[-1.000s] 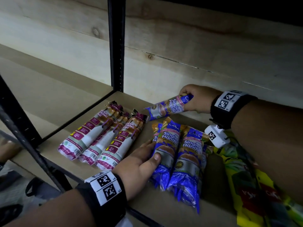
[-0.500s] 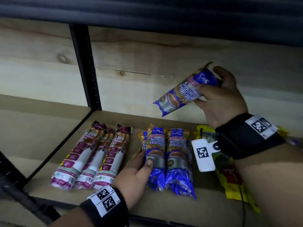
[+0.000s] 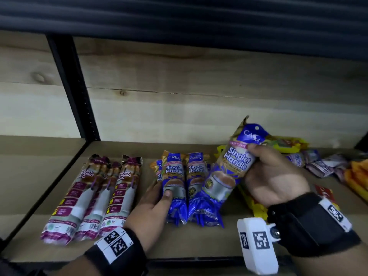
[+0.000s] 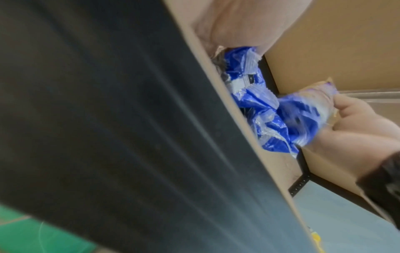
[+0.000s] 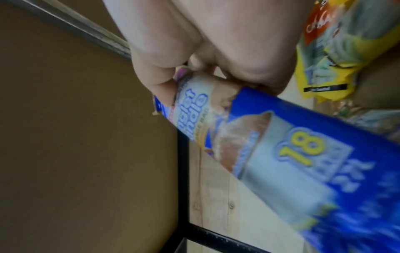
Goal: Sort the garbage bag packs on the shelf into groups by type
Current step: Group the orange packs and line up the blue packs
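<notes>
Three maroon draw string packs (image 3: 95, 196) lie side by side at the shelf's left. To their right lie blue Singlet Handle packs (image 3: 196, 186) in a tight group. My left hand (image 3: 157, 198) lies against that group's left side, fingers straight, thumb on top of the leftmost pack (image 3: 175, 176). My right hand (image 3: 258, 162) grips another blue Singlet Handle pack (image 3: 229, 170) near its top. This pack is tilted, its lower end touching the right side of the group. The right wrist view shows that pack (image 5: 281, 154) close up under my fingers (image 5: 164, 85).
Yellow packs (image 3: 286, 144) lie behind and under my right hand. A mixed pile of packs (image 3: 318, 164) and something orange (image 3: 358, 176) sit at the far right. A black upright post (image 3: 75, 92) stands at the back left. The upper shelf's dark edge (image 3: 179, 12) hangs overhead.
My right hand has brought the blue pack down from near the back wall to the right side of the blue group and turned it more upright. The left hand has stayed put.
</notes>
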